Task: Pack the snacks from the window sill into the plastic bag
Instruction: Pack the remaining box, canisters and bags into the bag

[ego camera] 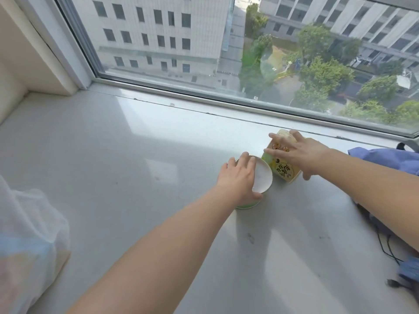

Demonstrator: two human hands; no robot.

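Note:
Two snack cups stand side by side on the white window sill (pixel 136 189). The nearer green cup (pixel 331 179) shows a white round end facing up. My left hand (pixel 240 177) lies over it, fingers on the top rim and thumb curled round its near side. The yellow and green cup (pixel 283 172) with printed characters lies tilted beside it. My right hand (pixel 301 151) is spread over that cup, fingertips on its upper side and thumb hooked at its right edge. The translucent white plastic bag (pixel 29 241) sits at the left edge with some items inside.
A blue cloth bag (pixel 385 159) lies at the right of the sill, with black cords (pixel 385 245) and a blurred blue object (pixel 408 273) near the right edge. The window pane and its frame (pixel 204 96) run along the back.

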